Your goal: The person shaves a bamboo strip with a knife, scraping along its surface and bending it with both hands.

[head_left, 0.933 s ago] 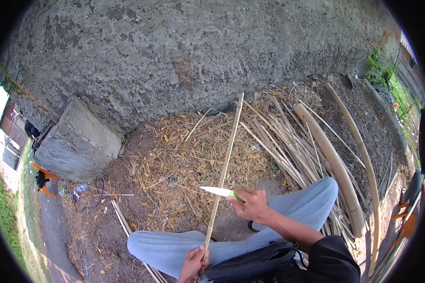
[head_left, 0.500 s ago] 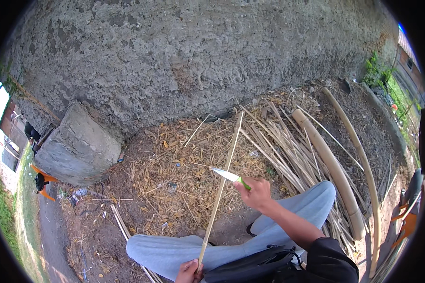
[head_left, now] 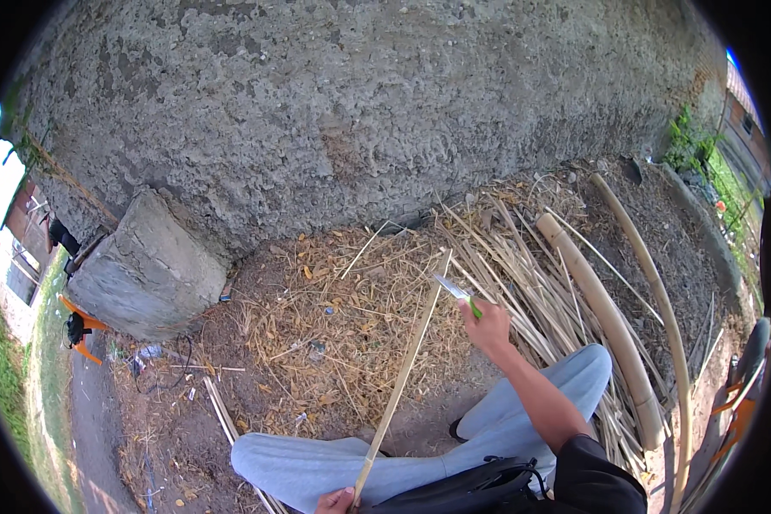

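My right hand (head_left: 488, 328) is closed round the green handle of a knife (head_left: 452, 288). The pale blade points up and to the left, its tip close to the upper part of a long bamboo strip (head_left: 401, 377); I cannot tell whether they touch. Low in the view, my left hand (head_left: 336, 500) grips the near end of that strip, partly cut off by the lower edge. The strip slants away from me over my grey-trousered leg toward the wall.
Right of my hands lies a heap of split bamboo strips (head_left: 522, 287), with a thick bamboo pole (head_left: 593, 300) and a thinner curved pole (head_left: 655, 283) beyond it. A concrete block (head_left: 150, 270) stands at left, against a rough wall (head_left: 385, 103). Straw and dry leaves cover the ground.
My right hand and the knife have moved up and slightly right, toward the strip's far end. The strip's far end sits a little lower and further right in view.
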The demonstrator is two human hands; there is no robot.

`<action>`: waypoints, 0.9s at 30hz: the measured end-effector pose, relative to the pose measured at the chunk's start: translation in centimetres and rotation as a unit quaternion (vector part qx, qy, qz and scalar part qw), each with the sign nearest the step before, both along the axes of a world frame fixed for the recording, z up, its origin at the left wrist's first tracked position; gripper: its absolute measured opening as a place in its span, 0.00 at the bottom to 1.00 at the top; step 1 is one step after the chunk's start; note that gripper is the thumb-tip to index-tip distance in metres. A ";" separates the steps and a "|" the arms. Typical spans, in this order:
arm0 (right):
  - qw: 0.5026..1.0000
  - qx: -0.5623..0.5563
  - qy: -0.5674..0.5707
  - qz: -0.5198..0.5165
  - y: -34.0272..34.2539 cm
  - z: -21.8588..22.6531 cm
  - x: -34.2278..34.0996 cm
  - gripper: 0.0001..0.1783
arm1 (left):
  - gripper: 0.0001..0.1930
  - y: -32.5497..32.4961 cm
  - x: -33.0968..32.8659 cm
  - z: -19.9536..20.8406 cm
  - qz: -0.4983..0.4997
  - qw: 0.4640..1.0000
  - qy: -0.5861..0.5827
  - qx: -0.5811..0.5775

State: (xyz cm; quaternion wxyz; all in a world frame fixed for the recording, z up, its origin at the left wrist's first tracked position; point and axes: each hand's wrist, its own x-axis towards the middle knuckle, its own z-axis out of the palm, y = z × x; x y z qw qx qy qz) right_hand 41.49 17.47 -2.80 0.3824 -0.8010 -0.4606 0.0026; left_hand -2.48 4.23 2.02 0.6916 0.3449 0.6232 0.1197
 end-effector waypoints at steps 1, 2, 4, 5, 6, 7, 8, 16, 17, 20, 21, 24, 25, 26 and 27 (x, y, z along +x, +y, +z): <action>1.000 0.003 -0.003 0.003 -0.4 -0.8 -0.5 0.17 | 0.17 0.2 0.2 -0.1 0.003 1.000 -0.003 0.003; 0.997 0.054 -0.008 0.054 -0.6 -0.9 -1.4 0.16 | 0.17 0.4 0.2 -0.2 0.032 0.999 -0.008 0.000; 0.985 0.106 -0.007 0.137 -1.4 -0.9 -3.5 0.14 | 0.17 0.6 0.1 -0.6 0.061 0.998 -0.015 -0.003; 0.980 0.107 -0.001 0.170 -1.9 -0.8 -4.6 0.14 | 0.17 0.7 -0.1 -0.8 0.049 0.999 -0.023 -0.004; 0.975 0.084 0.003 0.204 -2.7 -0.1 -6.0 0.14 | 0.16 0.6 -0.3 -0.8 0.038 0.999 -0.029 -0.007; 0.969 0.061 0.008 0.238 -3.5 0.3 -7.4 0.15 | 0.16 0.5 -0.4 -0.7 0.041 0.999 -0.029 -0.009; 0.956 0.074 -0.013 0.285 -4.6 0.2 -8.6 0.16 | 0.16 0.8 0.0 -0.3 0.025 0.999 -0.028 -0.012; 0.923 0.167 -0.070 0.339 -5.7 -4.1 -10.1 0.16 | 0.15 1.4 0.6 -0.1 0.020 0.999 -0.030 -0.013; 0.941 0.172 -0.068 0.284 -5.0 -3.4 -9.2 0.14 | 0.15 1.0 0.4 -0.1 0.030 0.999 -0.035 -0.011; 0.976 0.143 -0.038 0.157 -4.4 -1.7 -6.2 0.13 | 0.15 0.9 0.5 -0.4 0.044 0.998 -0.041 0.001; 0.976 0.144 -0.038 0.161 -4.6 -2.2 -5.4 0.13 | 0.15 1.0 0.6 -0.5 0.043 0.998 -0.040 0.010; 0.977 -0.032 0.203 0.054 -5.4 -3.3 -3.9 0.22 | 0.15 1.3 1.2 -0.7 0.072 0.993 -0.089 0.027; 0.978 -0.032 0.200 0.054 -5.7 -3.6 -3.8 0.22 | 0.15 1.4 1.5 -0.9 0.073 0.993 -0.092 0.027; 0.969 -0.040 0.233 0.070 -5.9 -3.4 -4.0 0.22 | 0.15 1.4 1.6 -1.1 0.076 0.992 -0.094 0.035; 0.959 -0.048 0.266 0.085 -6.2 -3.2 -4.2 0.22 | 0.16 1.3 1.8 -1.3 0.078 0.991 -0.096 0.043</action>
